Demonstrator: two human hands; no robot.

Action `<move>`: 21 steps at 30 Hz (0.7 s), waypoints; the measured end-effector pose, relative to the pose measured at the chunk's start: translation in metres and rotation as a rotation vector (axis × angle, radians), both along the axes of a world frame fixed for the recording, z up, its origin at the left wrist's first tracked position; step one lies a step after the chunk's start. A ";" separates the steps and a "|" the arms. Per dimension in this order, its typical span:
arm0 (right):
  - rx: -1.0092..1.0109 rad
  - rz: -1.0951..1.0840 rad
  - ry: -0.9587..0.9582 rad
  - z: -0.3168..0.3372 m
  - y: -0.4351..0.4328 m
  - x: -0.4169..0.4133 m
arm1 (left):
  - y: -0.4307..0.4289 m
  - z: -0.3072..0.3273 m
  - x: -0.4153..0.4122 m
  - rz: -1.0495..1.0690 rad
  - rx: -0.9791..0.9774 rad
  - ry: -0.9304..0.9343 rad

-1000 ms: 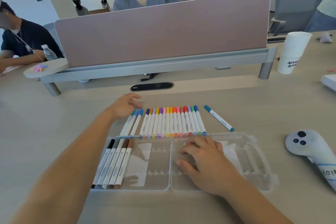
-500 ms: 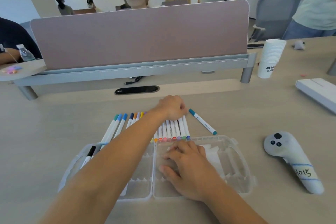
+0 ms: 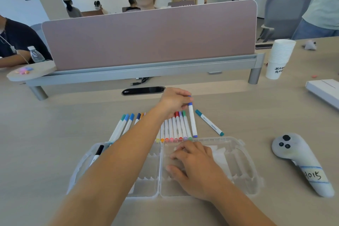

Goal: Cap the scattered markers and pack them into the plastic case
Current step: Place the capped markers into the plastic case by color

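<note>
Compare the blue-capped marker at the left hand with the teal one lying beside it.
The left hand pinches the blue marker at its far end; the teal marker lies untouched. The blue marker runs nearly parallel to the row of markers, the teal marker slants away from it. Caps differ: blue against teal. Both have white barrels.

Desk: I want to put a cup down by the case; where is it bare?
Bare desk lies left of the marker row and case, and between teal marker and controller. Crowded: beyond the case, where the left hand pinches a blue marker.
</note>
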State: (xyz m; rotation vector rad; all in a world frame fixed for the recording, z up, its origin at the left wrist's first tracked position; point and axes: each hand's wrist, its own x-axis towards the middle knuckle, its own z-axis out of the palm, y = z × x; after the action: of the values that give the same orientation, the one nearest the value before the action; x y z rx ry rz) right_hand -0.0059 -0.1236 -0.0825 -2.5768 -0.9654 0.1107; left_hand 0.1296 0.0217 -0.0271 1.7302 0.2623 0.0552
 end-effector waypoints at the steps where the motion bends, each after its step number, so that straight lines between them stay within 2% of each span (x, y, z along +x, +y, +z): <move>1: 0.002 0.003 -0.001 0.001 0.000 0.000 | 0.006 0.006 -0.005 0.019 -0.109 -0.001; 4: 0.006 0.008 -0.001 0.002 -0.001 0.000 | 0.031 0.022 -0.025 0.032 -0.247 -0.024; 7: 0.020 -0.013 -0.014 0.002 -0.001 0.000 | 0.062 0.033 -0.058 0.025 -0.237 -0.008; 9: 0.086 -0.036 -0.036 0.004 0.000 -0.001 | 0.080 0.034 -0.082 0.030 -0.231 0.021; 11: 0.232 -0.047 -0.044 0.010 0.005 -0.005 | 0.092 0.032 -0.105 0.038 -0.243 0.047; 14: 0.490 -0.014 0.135 0.028 0.024 -0.020 | 0.100 0.028 -0.128 0.020 -0.259 0.079; 17: 0.559 0.023 0.371 0.039 0.057 -0.033 | 0.101 0.024 -0.142 -0.003 -0.262 0.077; 19: 0.585 -0.032 0.381 0.038 0.074 -0.035 | 0.101 0.021 -0.145 0.000 -0.234 0.061; 21: 0.598 -0.107 0.384 0.034 0.080 -0.033 | 0.105 0.014 -0.139 0.046 -0.052 0.021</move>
State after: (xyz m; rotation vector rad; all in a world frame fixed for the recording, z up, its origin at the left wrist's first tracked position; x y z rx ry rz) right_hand -0.0391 -0.0432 -0.0484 -1.9550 -0.5984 0.2375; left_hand -0.0095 0.1262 -0.0135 1.6740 0.3168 0.0631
